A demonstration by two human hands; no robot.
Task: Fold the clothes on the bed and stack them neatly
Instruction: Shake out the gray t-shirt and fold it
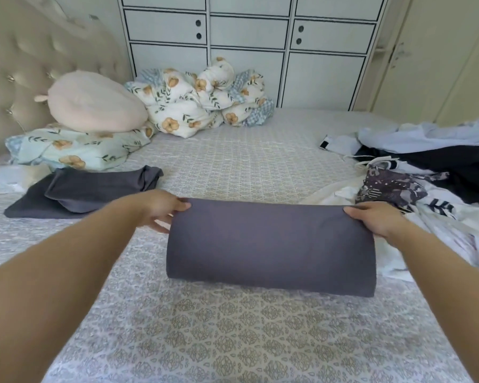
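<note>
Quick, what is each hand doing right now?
Left hand: holds the far left corner of the grey garment.
Right hand: holds its far right corner.

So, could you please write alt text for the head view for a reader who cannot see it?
A person's left hand and right hand hold the far corners of a folded grey garment on a patterned bed. Dark folded clothes lie left, an unfolded pile right.

Folded cloth lies mid-bed, clothes pile right, seemingly folded garments left.
</note>
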